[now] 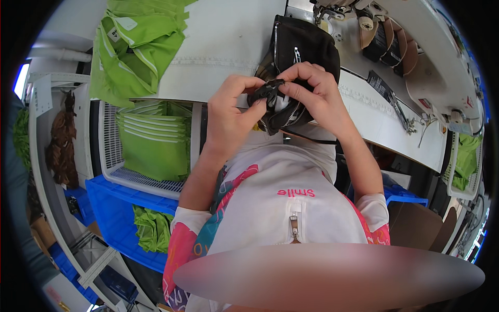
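Observation:
A black bag with silver zips [306,44] lies at the front edge of the white table, partly over its edge. My left hand [234,112] grips a bunched dark piece of the bag [267,93] from the left, thumb and fingers curled onto it. My right hand [317,96] pinches the same bunched piece from the right with thumb and forefinger, the other fingers bent above. Something white shows in the folds below the fingertips; what exactly it is, I cannot tell.
Green fabric pieces [135,57] lie on the table [213,36] at left. Below stand a white basket [112,145] of green pieces and a blue crate [106,218]. At right are a sewing machine [442,78], black pieces in cardboard holders [377,47], scissors [397,109] and another basket [462,192].

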{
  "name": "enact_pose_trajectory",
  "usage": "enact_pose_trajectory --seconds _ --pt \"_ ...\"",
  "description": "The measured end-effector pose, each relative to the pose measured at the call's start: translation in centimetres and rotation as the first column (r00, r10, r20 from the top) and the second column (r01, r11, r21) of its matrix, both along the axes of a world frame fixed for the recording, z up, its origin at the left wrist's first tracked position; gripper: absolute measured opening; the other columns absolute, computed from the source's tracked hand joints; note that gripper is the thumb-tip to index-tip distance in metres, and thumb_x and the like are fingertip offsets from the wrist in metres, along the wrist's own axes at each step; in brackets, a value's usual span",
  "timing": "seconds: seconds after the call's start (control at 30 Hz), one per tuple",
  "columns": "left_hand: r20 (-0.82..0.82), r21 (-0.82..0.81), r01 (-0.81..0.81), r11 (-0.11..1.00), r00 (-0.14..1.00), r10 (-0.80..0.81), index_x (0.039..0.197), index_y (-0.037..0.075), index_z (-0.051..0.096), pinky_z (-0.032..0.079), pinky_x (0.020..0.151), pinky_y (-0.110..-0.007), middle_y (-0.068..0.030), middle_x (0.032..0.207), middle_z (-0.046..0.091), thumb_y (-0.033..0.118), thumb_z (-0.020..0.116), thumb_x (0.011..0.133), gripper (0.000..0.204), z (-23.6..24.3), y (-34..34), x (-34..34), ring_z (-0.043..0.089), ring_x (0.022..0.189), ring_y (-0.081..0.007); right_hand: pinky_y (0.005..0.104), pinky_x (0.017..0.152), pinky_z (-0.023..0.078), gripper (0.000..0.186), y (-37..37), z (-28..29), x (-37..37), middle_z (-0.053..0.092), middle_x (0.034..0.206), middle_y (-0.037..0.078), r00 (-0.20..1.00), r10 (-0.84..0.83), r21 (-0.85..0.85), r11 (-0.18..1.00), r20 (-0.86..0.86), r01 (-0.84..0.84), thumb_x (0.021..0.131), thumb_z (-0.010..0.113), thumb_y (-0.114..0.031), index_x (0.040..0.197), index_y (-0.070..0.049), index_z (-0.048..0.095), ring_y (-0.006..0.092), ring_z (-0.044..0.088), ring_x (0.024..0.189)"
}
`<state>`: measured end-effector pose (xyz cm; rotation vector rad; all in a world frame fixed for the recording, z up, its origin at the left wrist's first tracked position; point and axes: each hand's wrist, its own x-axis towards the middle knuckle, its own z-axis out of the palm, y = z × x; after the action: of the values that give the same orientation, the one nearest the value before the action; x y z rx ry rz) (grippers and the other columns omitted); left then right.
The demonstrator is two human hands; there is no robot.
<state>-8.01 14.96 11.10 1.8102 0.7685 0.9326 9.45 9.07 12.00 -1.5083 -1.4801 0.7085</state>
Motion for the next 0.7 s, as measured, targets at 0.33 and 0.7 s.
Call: enact_pose_trajectory --seconds 0.33,0.7 --pt "0.207 -0.427 0.315 0.847 0.946 -0.247 0.100 -0.006 0.061 0.046 0.075 -0.020 -0.0038 0.089 0.061 -0.006 0.057 0.081 0.019 -1.3 3.0 -0.9 0.058 0.082 -0.0073 0.0211 0.075 0.041 0.015 0.8 0.6 1.6 0.062 0.084 0.002 0.908 0.158 -0.207 0.945 -0.389 -0.253 0.085 0.055 -0.009 0.091 0.002 0.063 0.0074 0.054 0.081" --pt "0.295 -0.494 0.330 0.805 0.934 -0.201 0.101 -0.005 0.059 0.046 0.077 -0.021 -0.0050 0.091 0.062 -0.005 0.058 0.081 0.020 -1.6 2.5 -1.0 0.058 0.085 -0.0087 0.0211 0.067 0.041 0.016 0.8 0.5 1.6 0.062 0.076 0.003 0.916 0.168 -0.146 0.961 -0.363 -0.234 0.084 0.057 -0.011 0.089 0.004 0.063 0.0070 0.053 0.073"
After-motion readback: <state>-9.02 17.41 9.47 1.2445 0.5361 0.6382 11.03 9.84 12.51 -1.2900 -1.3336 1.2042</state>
